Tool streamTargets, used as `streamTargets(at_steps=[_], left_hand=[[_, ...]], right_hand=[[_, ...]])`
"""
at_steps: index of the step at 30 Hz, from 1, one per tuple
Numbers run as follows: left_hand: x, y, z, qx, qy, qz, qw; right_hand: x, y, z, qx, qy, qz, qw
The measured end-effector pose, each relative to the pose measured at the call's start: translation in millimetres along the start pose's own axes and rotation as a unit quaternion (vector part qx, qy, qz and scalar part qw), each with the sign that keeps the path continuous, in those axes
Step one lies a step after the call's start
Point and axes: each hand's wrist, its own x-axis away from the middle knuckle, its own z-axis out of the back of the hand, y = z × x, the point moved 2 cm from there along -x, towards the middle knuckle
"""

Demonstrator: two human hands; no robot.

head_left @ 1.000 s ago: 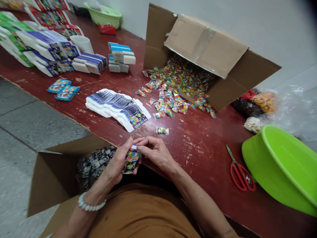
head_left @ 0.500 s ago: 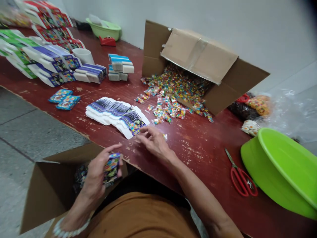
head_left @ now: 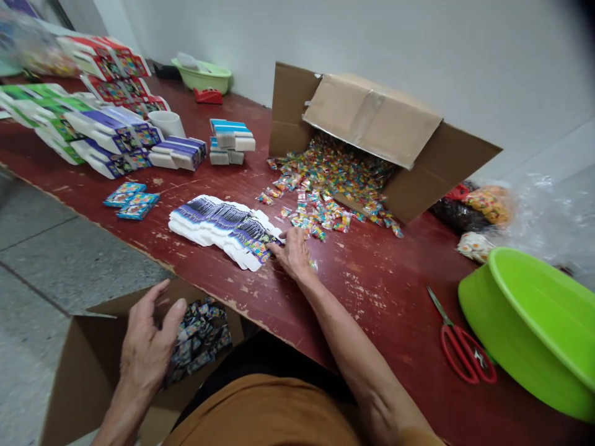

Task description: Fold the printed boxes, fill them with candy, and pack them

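My left hand (head_left: 149, 337) hovers open, fingers apart, over a cardboard box (head_left: 88, 371) below the table edge; the box holds several small filled packets (head_left: 199, 337). My right hand (head_left: 292, 251) reaches onto the red table (head_left: 372, 285), its fingertips touching the near end of a fanned stack of flat printed cartons (head_left: 223, 226). A small candy bag (head_left: 315, 265) lies just by that hand. Whether the right fingers pinch a carton is unclear.
A tipped cardboard box (head_left: 372, 124) spills many small candy bags (head_left: 325, 186). Red scissors (head_left: 462, 350) and a green basin (head_left: 534, 328) lie right. Stacks of coloured cartons (head_left: 93, 124), a white cup (head_left: 166, 122), another green bowl (head_left: 202, 74) and a red tape dispenser (head_left: 208, 95) stand at the back left.
My left hand carried the small filled packet down to the box and let it go; it is open now. My right hand moved forward from the packet to the fanned carton stack.
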Motion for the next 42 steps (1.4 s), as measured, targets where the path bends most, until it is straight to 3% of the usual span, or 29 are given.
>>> streamTargets(at_steps=[2, 4, 8, 11, 13, 17, 20, 22, 23, 25, 27, 29, 32, 34, 37, 42], left_hand=[[-1, 24, -9.1, 0.021, -0.015, -0.028, 0.999], [-2, 47, -18.3, -0.012, -0.013, -0.105, 0.994], [-5, 81, -39.5, -0.141, -0.029, -0.261, 0.954], [-8, 92, -53.9, -0.269, -0.04, -0.274, 0.923], [-11, 94, -60.5, -0.318, -0.043, -0.268, 0.908], [-15, 90, -60.0, -0.283, -0.03, -0.26, 0.923], [-19, 91, -43.5, -0.181, 0.028, -0.235, 0.955], [-21, 97, -31.0, -0.088, 0.028, -0.212, 0.973], [-22, 102, -27.0, -0.03, -0.007, -0.189, 0.981], [-22, 111, -26.6, 0.103, -0.144, -0.104, 0.979], [-18, 119, -35.2, 0.225, -0.31, 0.023, 0.924], [-10, 127, -46.4, 0.315, -0.418, 0.13, 0.842], [2, 134, -58.4, 0.411, -0.437, 0.221, 0.769], [11, 135, -61.5, 0.446, -0.416, 0.255, 0.75], [28, 138, -62.1, 0.461, -0.432, 0.282, 0.722], [43, 132, -61.6, 0.46, -0.443, 0.258, 0.724]], right_hand=[[-1, -2, 1, 0.007, -0.024, 0.005, 1.0], [-1, -3, 2, 0.017, -0.04, 0.006, 0.999], [1, -3, -1, 0.007, -0.02, 0.004, 1.0], [2, 1, -7, -0.025, 0.013, -0.003, 1.0], [1, 5, -8, -0.1, 0.039, -0.018, 0.994], [-3, 14, 1, -0.274, 0.051, -0.034, 0.96], [0, 20, 19, -0.333, 0.008, -0.007, 0.943], [7, 23, 32, -0.379, -0.02, 0.021, 0.925], [12, 23, 38, -0.41, -0.036, 0.037, 0.911], [22, 24, 47, -0.477, -0.073, 0.068, 0.873], [31, 25, 51, -0.527, -0.11, 0.088, 0.838], [38, 26, 52, -0.543, -0.133, 0.093, 0.824], [43, 29, 47, -0.57, -0.152, 0.076, 0.804], [44, 30, 42, -0.6, -0.158, 0.052, 0.783], [48, 27, 33, -0.635, -0.166, 0.024, 0.754], [54, 15, 24, -0.63, -0.182, 0.025, 0.755]])
